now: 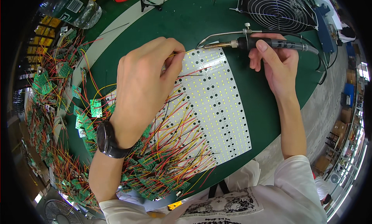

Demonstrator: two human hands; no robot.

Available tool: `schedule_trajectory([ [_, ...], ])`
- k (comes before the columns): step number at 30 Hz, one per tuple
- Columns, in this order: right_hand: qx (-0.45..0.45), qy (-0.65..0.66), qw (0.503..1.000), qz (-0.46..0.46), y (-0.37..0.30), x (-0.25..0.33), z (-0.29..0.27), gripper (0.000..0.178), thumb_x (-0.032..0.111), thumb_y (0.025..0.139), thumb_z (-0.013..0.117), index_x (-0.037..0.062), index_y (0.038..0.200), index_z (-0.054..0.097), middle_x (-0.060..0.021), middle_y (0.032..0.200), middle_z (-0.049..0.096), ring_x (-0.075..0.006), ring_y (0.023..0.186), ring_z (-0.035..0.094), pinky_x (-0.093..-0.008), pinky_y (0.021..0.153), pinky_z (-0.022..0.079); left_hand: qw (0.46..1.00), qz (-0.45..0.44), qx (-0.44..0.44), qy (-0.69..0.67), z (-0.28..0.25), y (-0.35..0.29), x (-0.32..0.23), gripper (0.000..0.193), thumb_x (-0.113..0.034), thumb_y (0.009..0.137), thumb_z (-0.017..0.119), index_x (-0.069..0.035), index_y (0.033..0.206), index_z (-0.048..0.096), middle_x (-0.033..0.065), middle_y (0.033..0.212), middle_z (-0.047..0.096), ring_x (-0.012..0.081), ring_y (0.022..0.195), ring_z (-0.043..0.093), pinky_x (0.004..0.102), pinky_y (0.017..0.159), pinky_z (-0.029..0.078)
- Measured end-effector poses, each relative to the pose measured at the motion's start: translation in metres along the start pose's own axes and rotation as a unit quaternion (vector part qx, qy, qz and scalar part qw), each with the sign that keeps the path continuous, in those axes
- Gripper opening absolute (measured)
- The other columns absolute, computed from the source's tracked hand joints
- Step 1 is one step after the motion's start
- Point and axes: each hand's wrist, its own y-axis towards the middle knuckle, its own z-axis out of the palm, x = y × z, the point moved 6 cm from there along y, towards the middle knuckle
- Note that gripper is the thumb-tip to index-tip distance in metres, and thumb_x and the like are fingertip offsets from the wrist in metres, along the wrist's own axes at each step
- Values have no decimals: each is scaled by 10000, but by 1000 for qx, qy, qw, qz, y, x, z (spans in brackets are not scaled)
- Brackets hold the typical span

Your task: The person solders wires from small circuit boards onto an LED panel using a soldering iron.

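Observation:
A white LED panel (237,107), dotted with yellow chips and black holes, lies on the green table. My left hand (145,74), a black watch on its wrist, is closed in a pinch over the panel's far left edge. A thin yellow wire (170,56) runs into its fingers, and they hide the wire's end. My right hand (277,65) grips a soldering iron (248,43) by its black handle. A curved metal tube clamped to the iron reaches toward its tip, which is at the panel's far edge. Red, yellow and black wires cover the panel's left part.
Small green circuit boards (149,181) with tangled wires are heaped along the left and near side. A black fan with a round wire guard (281,11) stands at the far right. A plastic bottle (73,9) and eyeglasses (152,2) lie at the far left.

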Motion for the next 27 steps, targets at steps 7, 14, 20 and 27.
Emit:
schedule_trajectory([
  [7, -6, -6, 1000, -4, -1, -1, 0, 244, 91, 897, 650, -84, 1062, 612, -133, 752, 658, -155, 578, 614, -249, 508, 463, 1000, 8, 4, 1, 1, -1, 2, 59, -8, 821, 663, -1, 877, 645, 47, 709, 584, 113, 501, 415, 250, 479, 351],
  [14, -35, 20, 999, -25, -4, 6, -6, 245, 107, 903, 633, -74, 1066, 612, -126, 735, 650, -148, 558, 598, -247, 484, 426, 1000, -2, -4, -10, -3, -1, -1, 82, -54, 829, 672, 2, 884, 648, 56, 761, 582, 136, 523, 468, 261, 497, 383],
  [20, -71, 69, 995, -22, -7, 8, -12, 243, 124, 903, 623, -61, 1060, 613, -104, 714, 639, -132, 543, 568, -230, 482, 395, 997, 72, 14, -33, -8, -1, -16, 127, -122, 847, 679, -2, 877, 651, 74, 856, 570, 210, 630, 562, 293, 566, 452],
  [27, -80, 110, 991, 14, -1, -6, -7, 236, 140, 901, 630, -47, 1046, 617, -80, 702, 630, -112, 535, 548, -224, 479, 378, 988, 98, 111, -41, -6, -6, -19, 211, -244, 887, 640, -40, 837, 669, 119, 683, 604, 306, 618, 589, 369, 549, 444],
])
